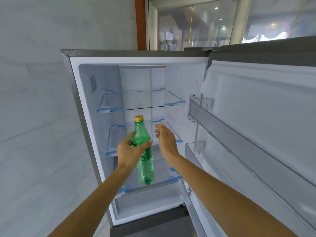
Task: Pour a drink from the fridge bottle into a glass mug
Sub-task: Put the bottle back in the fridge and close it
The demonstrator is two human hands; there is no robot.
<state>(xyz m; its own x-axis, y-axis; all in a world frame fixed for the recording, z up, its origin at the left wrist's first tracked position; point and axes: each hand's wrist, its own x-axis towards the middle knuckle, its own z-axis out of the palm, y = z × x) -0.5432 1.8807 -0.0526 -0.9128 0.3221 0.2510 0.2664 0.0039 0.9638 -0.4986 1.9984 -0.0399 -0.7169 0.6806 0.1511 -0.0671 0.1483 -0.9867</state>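
The fridge stands open in the middle of the frame, and its door is swung out to the right side. Inside I see several glass shelves with blue tape on their corners, and nothing stands on them. The door bins also hold nothing that I can see.

The green plastic bottle is in the centre of the frame, in front of the middle shelves. It is almost upright, with only a small tilt, and its bottom does not seem to rest on any shelf. The yellow cap is on the neck, so the bottle is closed. Some clear drink and bubbles show through the green wall.

The left hand holds the bottle around its upper body, just under the shoulder, with the thumb across the front and the fingers curled behind. The right hand is just beside the bottle, at the right of the neck, with relaxed, spread fingers. It touches nothing and holds nothing.

My judgement of the progress: the task is in its early part. The fridge is opened and the bottle is taken in the hand, so this step looks done or almost done. What is left is much: to bring the bottle out, to close the door, to unscrew the cap, and to pour. The glass mug is not in this view, so I cannot say where it waits.
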